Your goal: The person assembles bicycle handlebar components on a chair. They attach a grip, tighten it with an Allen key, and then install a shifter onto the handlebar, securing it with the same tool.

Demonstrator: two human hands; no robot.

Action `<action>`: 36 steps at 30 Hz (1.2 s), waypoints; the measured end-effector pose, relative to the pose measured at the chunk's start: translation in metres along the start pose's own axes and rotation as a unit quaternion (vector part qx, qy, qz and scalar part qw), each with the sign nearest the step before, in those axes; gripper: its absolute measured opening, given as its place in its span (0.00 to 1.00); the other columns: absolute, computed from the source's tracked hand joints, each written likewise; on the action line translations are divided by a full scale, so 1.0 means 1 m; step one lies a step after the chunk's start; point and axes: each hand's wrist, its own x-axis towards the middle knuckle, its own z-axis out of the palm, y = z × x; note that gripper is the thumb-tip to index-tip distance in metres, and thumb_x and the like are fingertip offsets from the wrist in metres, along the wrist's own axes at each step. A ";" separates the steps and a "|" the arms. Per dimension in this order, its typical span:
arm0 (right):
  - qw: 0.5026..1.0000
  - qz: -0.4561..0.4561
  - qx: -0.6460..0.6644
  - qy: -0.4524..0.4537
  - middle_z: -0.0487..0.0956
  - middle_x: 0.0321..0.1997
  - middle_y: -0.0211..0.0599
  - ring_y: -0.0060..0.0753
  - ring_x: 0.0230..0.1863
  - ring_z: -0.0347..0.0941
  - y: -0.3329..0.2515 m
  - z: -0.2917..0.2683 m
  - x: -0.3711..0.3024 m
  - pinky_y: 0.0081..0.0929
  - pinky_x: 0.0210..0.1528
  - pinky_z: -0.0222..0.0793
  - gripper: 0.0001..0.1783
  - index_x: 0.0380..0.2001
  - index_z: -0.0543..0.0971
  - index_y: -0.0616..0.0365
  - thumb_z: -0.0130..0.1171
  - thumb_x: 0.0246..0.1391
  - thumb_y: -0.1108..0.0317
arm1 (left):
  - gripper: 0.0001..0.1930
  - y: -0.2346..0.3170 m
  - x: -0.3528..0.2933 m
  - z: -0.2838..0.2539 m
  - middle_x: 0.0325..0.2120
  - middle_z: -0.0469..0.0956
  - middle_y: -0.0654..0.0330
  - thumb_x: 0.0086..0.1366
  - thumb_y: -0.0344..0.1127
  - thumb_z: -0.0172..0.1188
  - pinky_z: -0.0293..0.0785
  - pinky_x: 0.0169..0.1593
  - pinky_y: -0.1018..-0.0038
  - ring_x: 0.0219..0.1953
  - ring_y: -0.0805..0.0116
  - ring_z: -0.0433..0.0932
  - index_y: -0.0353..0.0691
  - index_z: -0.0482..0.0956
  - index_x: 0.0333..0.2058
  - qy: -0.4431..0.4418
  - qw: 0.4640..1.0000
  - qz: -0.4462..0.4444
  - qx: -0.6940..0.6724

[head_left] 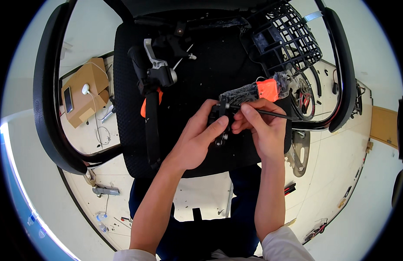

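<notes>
My left hand [197, 140] is closed around a small black bracket [222, 130] with silver bolts, held over the black seat of an armchair. In my right hand [264, 126], a slim black rod-shaped tool [273, 114] is pinched between thumb and fingers. The tool's left end meets the upper end of the bracket, at a silver bolt. Just beyond my hands lies a part in clear plastic wrap [240, 94] with a bright orange piece [268, 89]. My fingers hide part of the bracket.
On the seat [201, 69], a brake lever with grip [157, 65] joins a black bar [153, 130] at the left. A black plastic basket [286, 37] sits at the back right. Armrests [49, 87] flank the seat. A cardboard box [86, 91] and scattered parts lie on the floor.
</notes>
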 end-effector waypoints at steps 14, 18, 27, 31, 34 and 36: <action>0.995 -0.079 -0.046 -0.024 0.81 0.28 0.45 0.28 0.24 0.77 0.001 -0.002 0.001 0.24 0.26 0.75 0.04 0.32 0.78 0.69 0.60 0.59 0.76 | 0.16 0.000 -0.004 0.006 0.31 0.74 0.66 0.70 0.43 0.54 0.63 0.36 0.82 0.33 0.80 0.69 0.37 0.71 0.48 -0.038 0.997 -0.027 -0.061; 0.992 -0.108 -0.061 -0.040 0.81 0.29 0.45 0.28 0.25 0.78 0.003 -0.001 0.001 0.23 0.27 0.76 0.04 0.33 0.78 0.69 0.60 0.58 0.77 | 0.16 0.002 -0.003 -0.002 0.32 0.74 0.66 0.70 0.45 0.54 0.63 0.36 0.82 0.33 0.80 0.70 0.39 0.72 0.48 -0.076 0.986 -0.090 -0.114; 0.997 -0.003 0.017 -0.082 0.82 0.32 0.43 0.24 0.28 0.78 0.002 -0.001 0.000 0.20 0.31 0.75 0.09 0.41 0.80 0.70 0.57 0.62 0.74 | 0.18 0.002 -0.001 -0.002 0.31 0.74 0.65 0.69 0.48 0.56 0.67 0.37 0.79 0.34 0.80 0.71 0.38 0.72 0.44 -0.015 0.997 -0.043 -0.061; 0.991 -0.073 -0.078 -0.086 0.82 0.31 0.35 0.17 0.27 0.74 0.008 0.008 -0.002 0.15 0.31 0.71 0.09 0.42 0.81 0.67 0.57 0.62 0.73 | 0.19 0.001 0.001 0.004 0.26 0.73 0.66 0.71 0.51 0.53 0.68 0.34 0.80 0.30 0.81 0.70 0.38 0.72 0.39 0.040 0.998 -0.031 -0.031; 0.991 -0.038 -0.101 -0.083 0.81 0.30 0.33 0.17 0.27 0.73 0.008 0.009 -0.004 0.14 0.32 0.70 0.10 0.42 0.82 0.67 0.57 0.62 0.73 | 0.19 -0.006 0.004 0.000 0.23 0.72 0.67 0.72 0.52 0.52 0.67 0.31 0.81 0.26 0.81 0.68 0.39 0.71 0.35 0.068 0.998 -0.016 -0.003; 0.993 -0.020 -0.060 -0.104 0.81 0.32 0.36 0.20 0.30 0.76 0.006 0.005 -0.003 0.17 0.34 0.73 0.13 0.47 0.79 0.68 0.59 0.61 0.73 | 0.19 -0.004 0.006 0.000 0.22 0.71 0.67 0.72 0.51 0.52 0.66 0.29 0.82 0.24 0.81 0.67 0.39 0.71 0.32 0.078 0.997 0.016 0.004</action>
